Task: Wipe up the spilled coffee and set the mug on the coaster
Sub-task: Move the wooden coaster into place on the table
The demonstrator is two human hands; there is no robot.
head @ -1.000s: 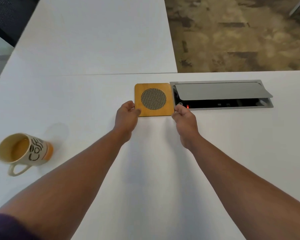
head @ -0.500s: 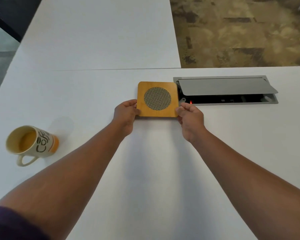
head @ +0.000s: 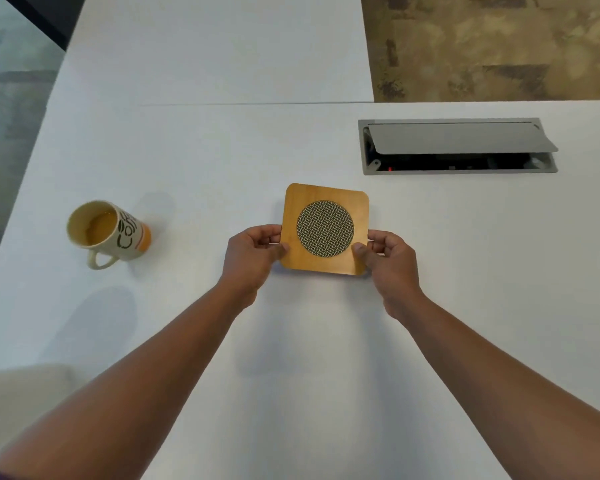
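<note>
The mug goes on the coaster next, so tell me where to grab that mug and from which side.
Take the mug by its handle, coming in from the near side: the loop points toward the person and stands clear. It is upright with coffee inside, so keep it level. The left hand is nearer, though both hands now hold the coaster.

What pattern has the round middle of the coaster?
A woven black-and-pale mesh on the coaster, head view.

Bright even light, soft shadows, wide-angle edge distortion
</note>
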